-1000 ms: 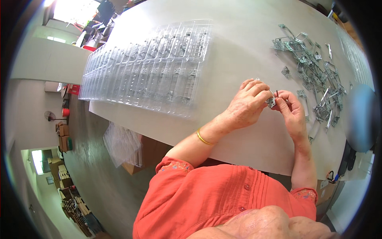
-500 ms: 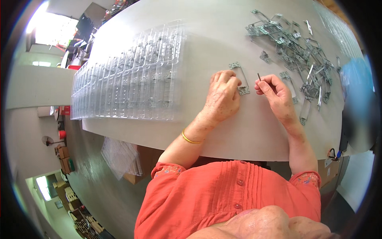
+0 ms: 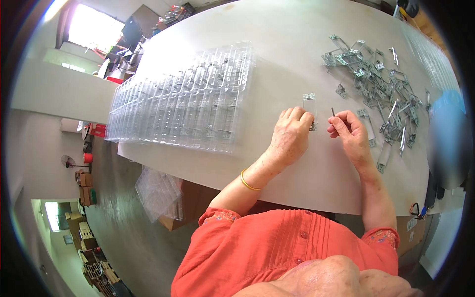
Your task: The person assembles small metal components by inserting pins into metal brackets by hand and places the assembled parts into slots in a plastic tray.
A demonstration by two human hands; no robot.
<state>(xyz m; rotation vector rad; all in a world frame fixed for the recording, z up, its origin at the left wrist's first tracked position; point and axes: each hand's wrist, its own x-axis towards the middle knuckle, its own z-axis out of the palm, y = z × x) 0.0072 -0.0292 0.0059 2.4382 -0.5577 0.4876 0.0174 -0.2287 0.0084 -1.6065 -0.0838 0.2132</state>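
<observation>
My left hand is closed, its fingertips on the near end of a narrow metal frame. The frame has flat perforated end plates joined by thin side rods, and the fingers partly cover its lower left side. Just right of it, my right hand pinches a short, thin, dark pin between thumb and fingertips, one end pointing up and away. Beyond the right hand lies a tangled heap of similar metal frames. One loose frame rests right beside that hand.
Left on the white table stands a stack of clear plastic trays, its compartments holding metal parts. Clear sheets lie at the far right edge, near a blurred blue object. Below the table's left edge are more clear trays.
The metal frame by my left hand has turned from slanted to nearly straight. My right hand keeps the pin pinched. The whole view has shifted, moving the scene rightward and down.
</observation>
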